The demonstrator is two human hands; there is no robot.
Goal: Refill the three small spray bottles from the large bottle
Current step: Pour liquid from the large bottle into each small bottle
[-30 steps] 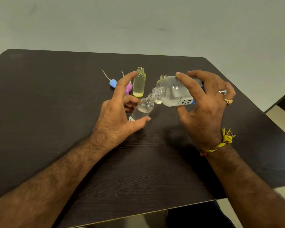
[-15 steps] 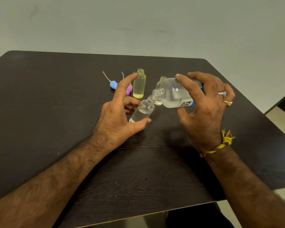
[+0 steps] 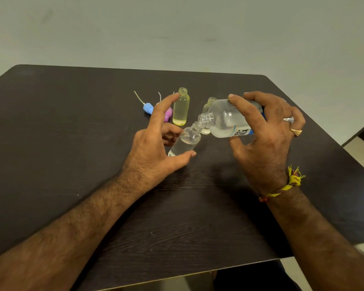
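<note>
One dark table [image 3: 51,143], bearing all. Right hand [image 3: 265,143], fingers and thumb curled round large bottle [image 3: 227,120], tipped almost flat, open neck against the mouth of a tilted clear small bottle [image 3: 185,141]. Left hand [image 3: 153,152], thumb and curled lower fingers holding that tilted bottle, forefinger stretched out. Behind: yellow-filled small bottle [image 3: 181,108] upright, uncapped; third small bottle [image 3: 208,106] mostly hidden behind the large one. Blue spray cap [image 3: 148,108] and pink spray cap [image 3: 168,114] lying left of these.

Clear liquid level in tilted small bottle [image 3: 184,142] slightly higher; large bottle [image 3: 225,120] tips marginally steeper.
</note>
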